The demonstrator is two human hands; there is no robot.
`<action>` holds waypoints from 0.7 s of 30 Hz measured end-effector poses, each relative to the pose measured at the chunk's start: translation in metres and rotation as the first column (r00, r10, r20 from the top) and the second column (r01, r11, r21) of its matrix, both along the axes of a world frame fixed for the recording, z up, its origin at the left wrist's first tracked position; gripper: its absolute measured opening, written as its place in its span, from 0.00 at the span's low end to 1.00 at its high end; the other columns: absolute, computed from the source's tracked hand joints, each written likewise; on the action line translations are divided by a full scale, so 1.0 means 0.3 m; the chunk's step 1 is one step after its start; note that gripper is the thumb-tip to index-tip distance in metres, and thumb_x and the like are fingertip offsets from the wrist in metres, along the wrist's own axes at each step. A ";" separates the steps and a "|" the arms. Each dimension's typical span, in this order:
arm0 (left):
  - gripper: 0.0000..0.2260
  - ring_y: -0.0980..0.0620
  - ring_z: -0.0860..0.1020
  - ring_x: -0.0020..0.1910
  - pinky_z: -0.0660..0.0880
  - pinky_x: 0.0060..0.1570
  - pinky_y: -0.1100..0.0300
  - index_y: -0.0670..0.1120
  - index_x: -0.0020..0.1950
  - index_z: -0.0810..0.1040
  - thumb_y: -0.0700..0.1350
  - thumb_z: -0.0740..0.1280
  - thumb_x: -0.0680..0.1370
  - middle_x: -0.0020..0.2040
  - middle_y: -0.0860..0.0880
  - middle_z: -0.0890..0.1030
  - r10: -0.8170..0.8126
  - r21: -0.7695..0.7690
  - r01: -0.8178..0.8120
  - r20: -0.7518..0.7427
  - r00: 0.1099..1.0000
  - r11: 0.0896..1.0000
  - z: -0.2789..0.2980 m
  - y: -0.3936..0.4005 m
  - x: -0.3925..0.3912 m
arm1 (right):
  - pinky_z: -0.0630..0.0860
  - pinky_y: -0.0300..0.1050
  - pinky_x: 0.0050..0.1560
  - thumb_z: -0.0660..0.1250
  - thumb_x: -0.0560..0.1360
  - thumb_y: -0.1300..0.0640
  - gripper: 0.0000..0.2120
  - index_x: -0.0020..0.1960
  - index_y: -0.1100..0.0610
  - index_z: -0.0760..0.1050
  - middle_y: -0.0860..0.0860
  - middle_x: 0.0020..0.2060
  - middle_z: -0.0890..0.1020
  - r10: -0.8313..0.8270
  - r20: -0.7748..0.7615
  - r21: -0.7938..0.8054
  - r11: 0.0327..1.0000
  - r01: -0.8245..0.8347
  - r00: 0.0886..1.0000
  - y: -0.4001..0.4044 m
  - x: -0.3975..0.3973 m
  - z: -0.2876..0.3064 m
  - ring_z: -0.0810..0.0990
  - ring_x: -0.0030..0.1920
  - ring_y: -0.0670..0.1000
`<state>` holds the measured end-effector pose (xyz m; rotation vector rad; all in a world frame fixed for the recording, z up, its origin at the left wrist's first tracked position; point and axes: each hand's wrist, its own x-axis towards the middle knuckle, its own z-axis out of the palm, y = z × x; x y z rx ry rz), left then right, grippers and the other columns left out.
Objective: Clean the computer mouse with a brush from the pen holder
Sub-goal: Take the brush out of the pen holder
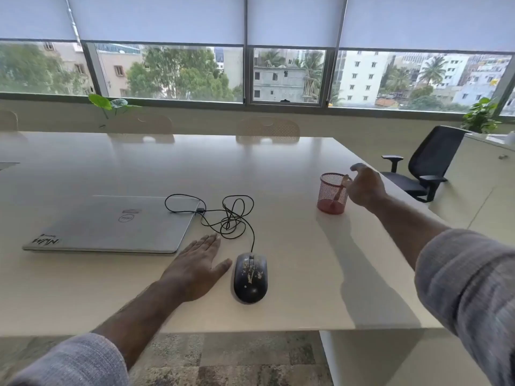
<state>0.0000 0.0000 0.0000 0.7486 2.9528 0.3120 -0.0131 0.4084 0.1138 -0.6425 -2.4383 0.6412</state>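
A black wired computer mouse [250, 277] with pale dusty crumbs on its top lies on the white table [306, 246], near the front edge. My left hand [198, 266] rests flat on the table just left of the mouse, fingers straight. A red mesh pen holder [332, 193] stands at the right side of the table. A brush [342, 188] with a pale handle leans inside it. My right hand [364, 185] is at the holder's rim and pinches the top of the brush handle.
A shut silver laptop [111, 225] lies to the left. The mouse's black cable [231, 215] coils between laptop and mouse. A black office chair [423, 162] stands beyond the table's right edge. Pale chairs line the far side under the windows.
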 end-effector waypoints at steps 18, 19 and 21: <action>0.35 0.57 0.42 0.85 0.41 0.82 0.59 0.47 0.86 0.43 0.64 0.50 0.86 0.87 0.51 0.43 0.008 -0.005 -0.008 -0.027 1.000 1.000 -0.016 -0.007 -0.015 | 0.73 0.45 0.42 0.67 0.76 0.64 0.11 0.36 0.57 0.80 0.59 0.42 0.84 0.020 0.045 -0.054 0.998 -0.018 0.999 0.001 -0.062 0.004 0.81 0.45 0.61; 0.35 0.57 0.42 0.85 0.41 0.82 0.59 0.47 0.86 0.43 0.64 0.50 0.86 0.87 0.52 0.43 0.007 -0.004 -0.007 -0.029 1.000 1.000 -0.016 -0.006 -0.015 | 0.71 0.44 0.41 0.66 0.76 0.64 0.13 0.33 0.56 0.77 0.58 0.40 0.83 0.026 0.026 -0.061 0.998 -0.025 0.999 -0.002 -0.059 0.005 0.79 0.42 0.60; 0.35 0.57 0.42 0.85 0.41 0.83 0.59 0.47 0.86 0.43 0.64 0.50 0.86 0.87 0.51 0.44 0.004 -0.005 -0.004 -0.027 1.000 1.000 -0.014 -0.006 -0.015 | 0.69 0.44 0.40 0.65 0.75 0.65 0.13 0.32 0.58 0.76 0.57 0.37 0.81 0.039 -0.037 -0.080 0.996 -0.042 0.999 -0.012 -0.049 0.010 0.77 0.40 0.58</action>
